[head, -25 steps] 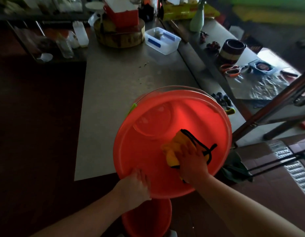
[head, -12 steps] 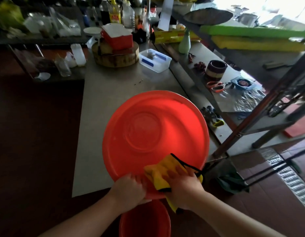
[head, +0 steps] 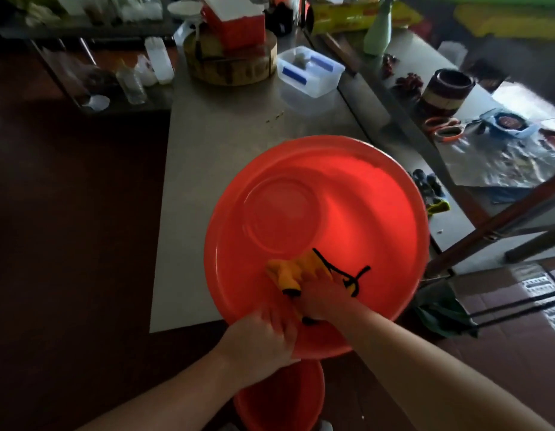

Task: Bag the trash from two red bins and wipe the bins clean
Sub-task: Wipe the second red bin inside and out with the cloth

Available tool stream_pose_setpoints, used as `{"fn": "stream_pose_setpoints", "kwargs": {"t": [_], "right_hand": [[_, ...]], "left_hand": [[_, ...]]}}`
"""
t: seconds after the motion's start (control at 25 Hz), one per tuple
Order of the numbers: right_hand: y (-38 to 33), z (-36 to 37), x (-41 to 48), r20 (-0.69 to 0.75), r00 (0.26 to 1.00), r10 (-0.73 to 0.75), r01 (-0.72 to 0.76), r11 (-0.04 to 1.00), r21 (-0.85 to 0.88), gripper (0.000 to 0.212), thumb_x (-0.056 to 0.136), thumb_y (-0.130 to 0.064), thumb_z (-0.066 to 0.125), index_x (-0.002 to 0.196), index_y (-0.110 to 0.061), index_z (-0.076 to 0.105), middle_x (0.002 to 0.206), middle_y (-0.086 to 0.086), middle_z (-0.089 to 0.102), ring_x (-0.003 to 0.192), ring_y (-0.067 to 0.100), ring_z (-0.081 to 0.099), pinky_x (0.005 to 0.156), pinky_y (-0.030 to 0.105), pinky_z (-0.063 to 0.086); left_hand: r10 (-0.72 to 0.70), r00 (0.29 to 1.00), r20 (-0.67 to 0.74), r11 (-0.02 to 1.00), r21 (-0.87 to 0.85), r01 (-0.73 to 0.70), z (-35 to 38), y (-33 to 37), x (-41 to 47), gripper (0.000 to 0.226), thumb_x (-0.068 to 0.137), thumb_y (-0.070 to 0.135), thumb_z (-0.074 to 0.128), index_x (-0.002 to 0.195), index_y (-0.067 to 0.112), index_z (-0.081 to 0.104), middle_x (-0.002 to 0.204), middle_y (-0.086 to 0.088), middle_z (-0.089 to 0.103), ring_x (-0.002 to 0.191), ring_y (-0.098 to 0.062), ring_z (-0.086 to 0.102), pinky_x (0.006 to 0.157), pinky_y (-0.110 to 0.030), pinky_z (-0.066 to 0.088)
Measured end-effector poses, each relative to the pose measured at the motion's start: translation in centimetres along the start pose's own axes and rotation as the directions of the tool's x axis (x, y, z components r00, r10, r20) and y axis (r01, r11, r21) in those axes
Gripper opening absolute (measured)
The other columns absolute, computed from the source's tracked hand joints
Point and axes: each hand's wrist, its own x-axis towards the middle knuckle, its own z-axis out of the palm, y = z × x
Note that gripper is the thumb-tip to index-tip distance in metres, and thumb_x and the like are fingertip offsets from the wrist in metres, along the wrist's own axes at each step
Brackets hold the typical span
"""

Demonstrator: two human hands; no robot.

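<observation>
Fingers (head: 277,317) of the left hand (head: 257,340) curl over the near rim of a large red bin (head: 347,213), gripping it, while the right hand (head: 319,298) bends its fingers (head: 321,279) over a bunched yellow cloth (head: 293,269) with black trim and presses it against the bin's inner wall. The bin is tipped with its open mouth facing the person and hangs over the near edge of the steel tabletop (head: 223,150), toward the near right corner; whether its far rim rests on the tabletop cannot be told. A second red bin (head: 279,396) stands lower down, in front of the tabletop's near edge, partly hidden by the left hand and the bin above it.

At the tabletop's far edge a round wooden chopping block (head: 229,66) carries a red box (head: 235,26), and a clear plastic container (head: 310,74) sits just beside the block, to its right. On the adjoining surface off the right edge are a pale green bottle (head: 377,38), a dark striped cup (head: 445,88), orange-handled scissors (head: 444,132) and a crumpled sheet of foil (head: 503,163).
</observation>
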Motion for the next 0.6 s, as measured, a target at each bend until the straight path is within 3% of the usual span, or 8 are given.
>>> {"fn": "stream_pose_setpoints", "kwargs": {"t": [0.2,0.36,0.48,0.6], "right_hand": [[0.0,1.5,5.4,-0.187,0.982,-0.008,0.029,0.993,0.113,0.07,0.098,-0.058,0.044,0.159,-0.041,0.016,0.169,-0.003,-0.001,0.156,0.025,-0.002,0.123,0.055,0.009],[-0.5,1.3,3.7,-0.011,1.0,0.028,-0.027,0.996,0.084,0.071,0.099,-0.064,0.03,0.16,-0.041,0.003,0.169,-0.006,-0.006,0.156,0.023,-0.005,0.123,0.056,0.0],[-0.6,1.2,-2.2,-0.037,0.999,0.018,-0.017,1.0,0.024,0.069,0.098,-0.065,0.027,0.16,-0.04,0.011,0.169,-0.008,0.008,0.155,0.024,0.003,0.121,0.055,0.002],[-0.7,1.5,-8.3,-0.013,1.0,0.005,-0.005,1.0,-0.029,0.069,0.098,-0.061,0.031,0.16,-0.037,0.014,0.168,-0.008,0.011,0.155,0.025,-0.001,0.122,0.056,0.002]], "left_hand": [[0.026,1.0,0.002,0.999,0.028,-0.026,1.2,0.5,-1.1,0.057,0.085,0.065,0.062,0.088,0.01,0.077,0.079,-0.013,0.073,0.068,-0.027,0.07,0.069,-0.035,0.059],[0.029,1.0,-0.008,0.999,0.039,-0.029,1.1,0.7,-1.3,0.048,0.088,0.058,0.064,0.084,0.012,0.076,0.074,-0.009,0.07,0.064,-0.026,0.067,0.066,-0.032,0.055],[-0.009,1.0,-0.016,1.0,0.011,0.009,0.2,0.4,-1.2,0.053,0.083,0.064,0.066,0.08,0.012,0.074,0.071,-0.009,0.069,0.061,-0.025,0.065,0.062,-0.028,0.053],[0.005,0.998,-0.061,1.0,-0.016,-0.006,-0.3,0.4,-1.5,0.052,0.079,0.065,0.071,0.075,0.013,0.074,0.068,-0.009,0.068,0.059,-0.026,0.064,0.059,-0.03,0.054]]}}
